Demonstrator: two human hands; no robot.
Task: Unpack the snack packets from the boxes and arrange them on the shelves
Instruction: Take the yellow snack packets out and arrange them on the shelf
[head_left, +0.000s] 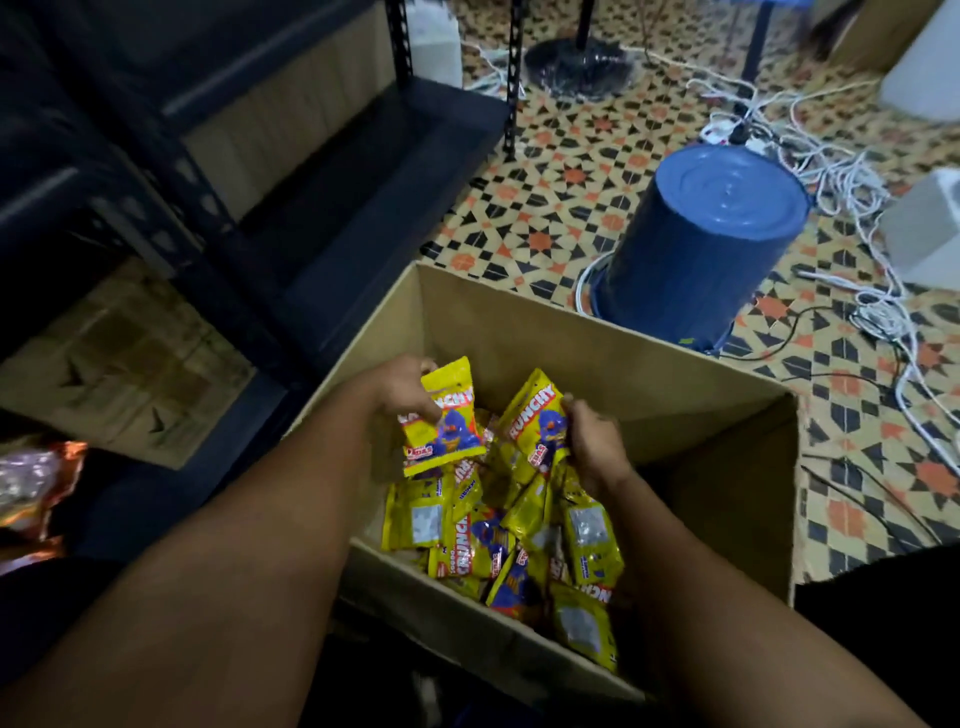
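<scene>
An open cardboard box stands on the floor in front of me, holding several yellow snack packets with red and blue print. My left hand is shut on one yellow packet, lifted upright above the pile. My right hand grips another yellow packet by its right edge, also raised over the box. A dark metal shelf unit stands to the left of the box, its lower boards bare and in shadow.
An upturned blue bucket sits just beyond the box on the patterned tile floor. White cables and a power strip sprawl to the right. Shiny orange packets lie at the far left edge. A fan base stands at the back.
</scene>
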